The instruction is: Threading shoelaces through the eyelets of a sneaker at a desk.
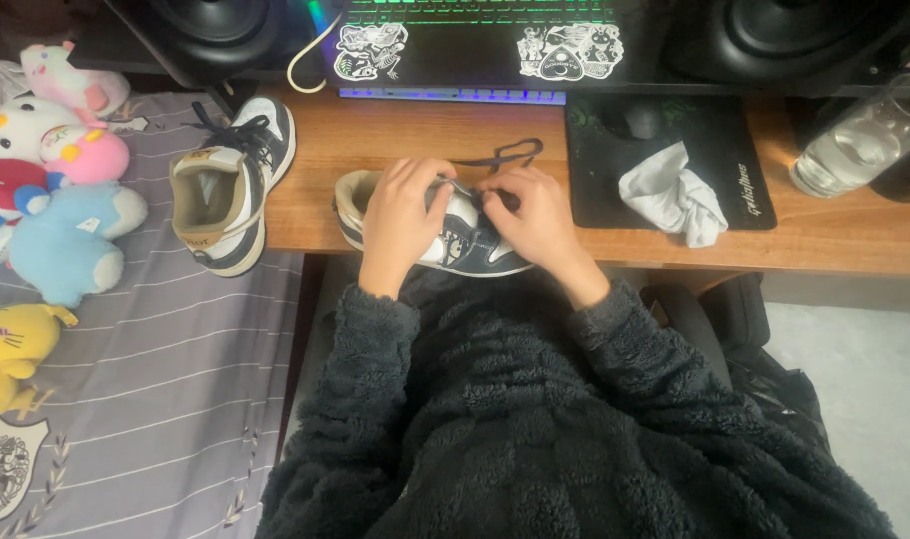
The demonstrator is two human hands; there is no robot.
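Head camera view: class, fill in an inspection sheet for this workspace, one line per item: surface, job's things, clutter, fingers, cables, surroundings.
Surface: brown wooden desk, edge facing the person.
Job's things: navy and white low sneaker lying at the desk edge; its dark shoelace trails loose behind it.
Clutter: crumpled white cloth on black mouse mat; clear glass of water; second matching sneaker at the desk's left end.
Fingers: left hand and right hand both on the sneaker, pinching at the lacing.
Cables: white cable looping by the laptop.
Surroundings: green-lit keyboard, speakers, plush toys on striped bedding.
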